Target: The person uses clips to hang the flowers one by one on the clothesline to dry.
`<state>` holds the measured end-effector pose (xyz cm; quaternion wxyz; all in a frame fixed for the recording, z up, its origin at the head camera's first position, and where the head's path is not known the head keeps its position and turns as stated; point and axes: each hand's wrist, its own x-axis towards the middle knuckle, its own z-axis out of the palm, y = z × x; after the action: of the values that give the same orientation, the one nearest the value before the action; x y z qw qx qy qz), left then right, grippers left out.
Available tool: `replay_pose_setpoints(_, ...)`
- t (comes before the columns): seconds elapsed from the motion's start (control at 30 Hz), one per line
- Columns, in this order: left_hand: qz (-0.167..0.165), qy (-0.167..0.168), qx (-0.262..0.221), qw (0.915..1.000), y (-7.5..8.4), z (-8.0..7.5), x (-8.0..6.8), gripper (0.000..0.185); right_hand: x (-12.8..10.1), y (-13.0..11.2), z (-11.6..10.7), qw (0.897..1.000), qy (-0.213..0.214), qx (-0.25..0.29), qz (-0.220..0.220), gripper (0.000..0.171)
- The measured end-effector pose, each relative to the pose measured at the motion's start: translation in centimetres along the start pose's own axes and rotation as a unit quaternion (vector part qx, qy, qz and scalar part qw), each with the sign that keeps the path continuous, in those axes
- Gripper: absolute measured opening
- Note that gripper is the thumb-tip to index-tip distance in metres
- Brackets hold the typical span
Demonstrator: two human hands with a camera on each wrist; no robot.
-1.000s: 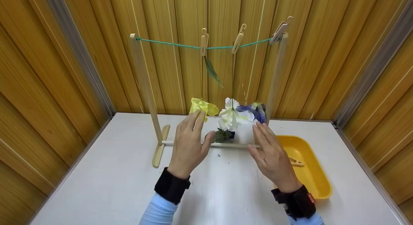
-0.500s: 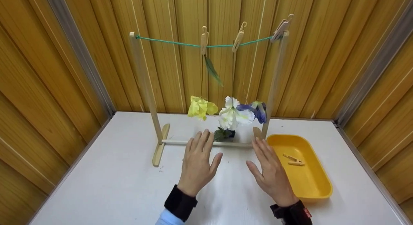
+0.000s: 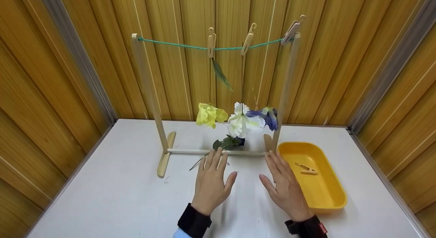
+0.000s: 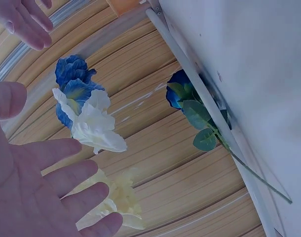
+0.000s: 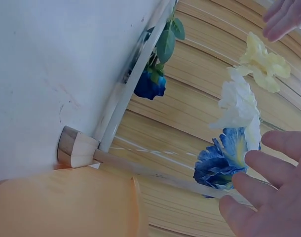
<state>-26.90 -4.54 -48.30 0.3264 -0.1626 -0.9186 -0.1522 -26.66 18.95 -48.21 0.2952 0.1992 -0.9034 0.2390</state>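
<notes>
1. Left of the rack's [image 3: 150,94] middle, the left hand [image 3: 212,183] has drawn back from the hanging yellow flower [image 3: 207,114] and hovers flat, fingers spread, holding nothing.
2. Under the rack's line, the white flower [image 3: 242,122] and blue flower [image 3: 267,116] hang pegged; a fallen flower [image 3: 229,142] lies by the rack's bottom bar.
3. Right of the rack's middle, the right hand [image 3: 284,187] has likewise pulled back, spread and empty, beside the yellow tray [image 3: 327,193]; the hanging looks finished.

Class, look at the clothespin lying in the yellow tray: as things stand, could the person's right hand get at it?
Probably yes. The right hand is open and holds nothing, just beside the yellow tray. The clothespin lies loose in the open-topped tray, with nothing over it or between it and the hand.
</notes>
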Motion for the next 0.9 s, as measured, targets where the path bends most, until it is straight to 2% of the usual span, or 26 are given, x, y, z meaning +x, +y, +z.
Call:
replay_pose_setpoints(0.4, -0.002, -0.059, 0.015, 0.9981, 0.7, 0.5, -0.5, 0.059, 0.0, 0.8, 0.0, 0.998, -0.053, 0.003, 0.031, 0.059)
replay_pose_setpoints(0.57, 0.007, -0.078, 0.009, 0.9969, 1.5, 0.8, -0.6, 0.059, -0.1, 1.4, -0.2, 0.997, -0.068, -0.006, 0.042, 0.057)
replay_pose_setpoints(0.77, 0.022, -0.089, 0.005, 0.9958, 2.5, 1.4, -0.7, 0.058, -0.1, 2.1, -0.5, 0.992, -0.093, 0.001, 0.08, 0.057)
replay_pose_setpoints(0.9, 0.031, -0.105, 0.004, 0.994, 3.5, 1.8, -0.6, 0.056, -0.2, 2.6, -0.9, 0.991, -0.101, -0.001, 0.084, 0.056)
